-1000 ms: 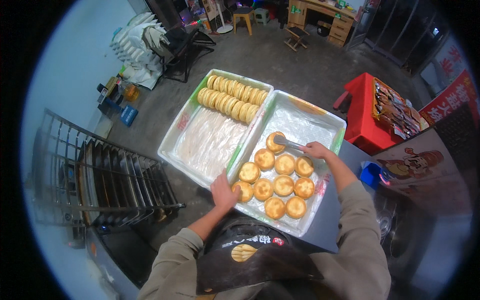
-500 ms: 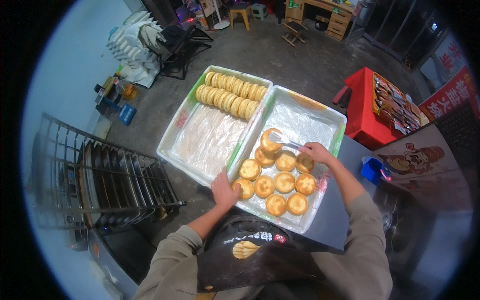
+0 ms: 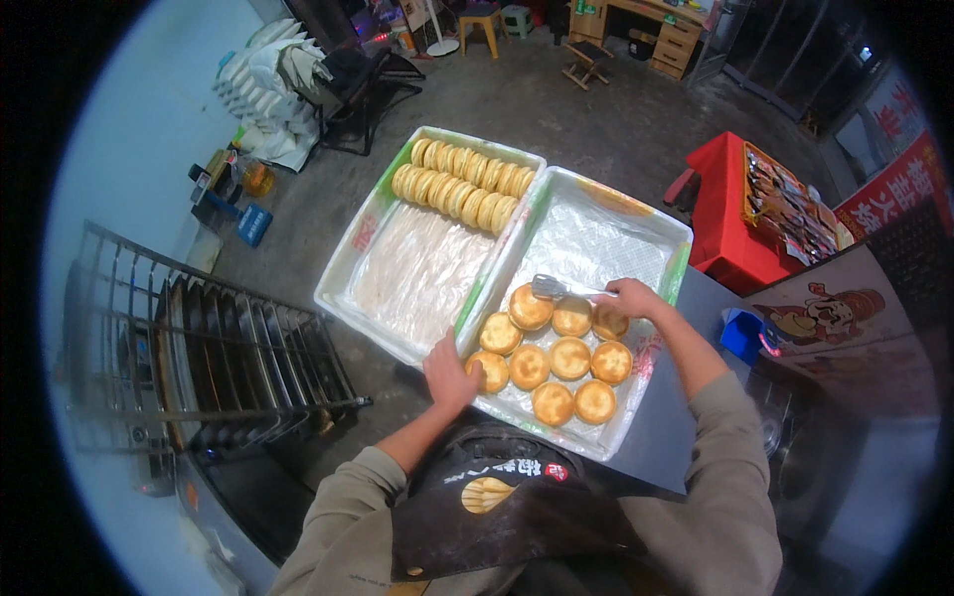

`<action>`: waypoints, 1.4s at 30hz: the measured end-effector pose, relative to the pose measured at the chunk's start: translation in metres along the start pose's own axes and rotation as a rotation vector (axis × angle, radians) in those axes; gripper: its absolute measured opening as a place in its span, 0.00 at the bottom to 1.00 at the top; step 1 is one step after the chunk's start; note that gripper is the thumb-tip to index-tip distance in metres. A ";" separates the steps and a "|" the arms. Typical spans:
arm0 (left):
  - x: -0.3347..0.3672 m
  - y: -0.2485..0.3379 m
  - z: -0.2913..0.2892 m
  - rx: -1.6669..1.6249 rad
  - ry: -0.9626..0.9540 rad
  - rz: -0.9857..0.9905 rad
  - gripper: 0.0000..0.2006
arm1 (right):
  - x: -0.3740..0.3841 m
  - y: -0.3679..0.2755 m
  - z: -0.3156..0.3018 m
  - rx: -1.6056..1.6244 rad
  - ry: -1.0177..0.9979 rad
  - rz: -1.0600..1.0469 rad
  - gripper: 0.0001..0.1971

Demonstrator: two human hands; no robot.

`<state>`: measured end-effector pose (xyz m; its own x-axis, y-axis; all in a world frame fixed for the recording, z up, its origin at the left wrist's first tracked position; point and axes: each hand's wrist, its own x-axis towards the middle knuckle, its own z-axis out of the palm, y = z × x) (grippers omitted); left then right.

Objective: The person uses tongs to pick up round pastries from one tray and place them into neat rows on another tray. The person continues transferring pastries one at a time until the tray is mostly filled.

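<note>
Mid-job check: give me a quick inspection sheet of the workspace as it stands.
Surface: right tray, lined, far half bare.
Job's things: nine round golden cakes lying flat in it; metal tongs over the far-left cake.
Clutter: left tray, two rows of cakes on edge at its far end.
Grippers: left hand on the near-left cake; right hand holds the tongs.
Cables: nothing seen.
Surroundings: wire rack, red table, concrete floor.

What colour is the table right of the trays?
Red; the table shows clearly in the head view.
</note>
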<state>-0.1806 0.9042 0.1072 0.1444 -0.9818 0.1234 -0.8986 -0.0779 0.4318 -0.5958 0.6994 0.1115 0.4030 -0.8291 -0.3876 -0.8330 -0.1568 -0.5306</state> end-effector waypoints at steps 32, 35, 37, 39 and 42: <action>0.003 0.003 0.002 0.041 -0.017 -0.046 0.44 | 0.115 -0.010 -0.016 -0.140 -0.559 -0.106 0.46; 0.003 0.003 0.002 0.037 -0.002 -0.033 0.44 | 0.103 -0.023 0.000 -0.128 -0.523 -0.089 0.49; 0.003 0.002 0.002 0.041 0.016 -0.013 0.44 | 0.090 -0.027 0.007 -0.103 -0.479 -0.124 0.46; 0.003 0.002 0.002 0.034 0.024 -0.003 0.44 | 0.083 -0.028 0.009 -0.117 -0.470 -0.084 0.43; 0.002 0.000 0.001 0.012 0.029 0.005 0.44 | 0.068 -0.024 0.013 -0.116 -0.371 -0.111 0.38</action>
<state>-0.1812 0.9018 0.1068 0.1520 -0.9767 0.1515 -0.9041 -0.0754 0.4205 -0.5431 0.6535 0.0878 0.5844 -0.5569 -0.5902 -0.8057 -0.3117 -0.5037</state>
